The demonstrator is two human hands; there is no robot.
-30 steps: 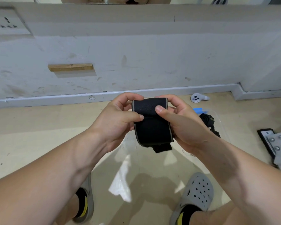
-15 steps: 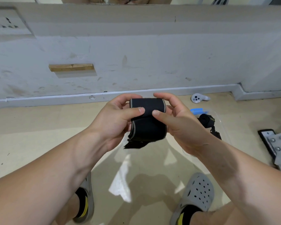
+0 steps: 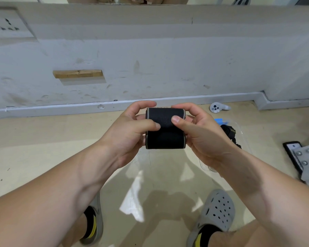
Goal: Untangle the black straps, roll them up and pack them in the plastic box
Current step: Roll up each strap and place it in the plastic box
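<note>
A wide black strap [image 3: 165, 138] with a pale edge is rolled into a compact bundle held in the air in front of me. My left hand [image 3: 130, 132] grips its left side, thumb pressed on the front. My right hand [image 3: 200, 134] grips the right side, thumb on the upper fold. Below and to the right lies the clear plastic box [image 3: 243, 132] on the floor, with another rolled black strap [image 3: 229, 131] inside it. My right arm hides most of the box.
A white controller [image 3: 217, 107] lies by the skirting board at the right. A black and grey metal piece with bolts [image 3: 301, 157] sits at the far right. My two grey clogs [image 3: 216, 213] stand on the beige floor below.
The loose tail that hung below the strap has been rolled up into the bundle. Both hands stayed in about the same place, fingers shifting round the roll.
</note>
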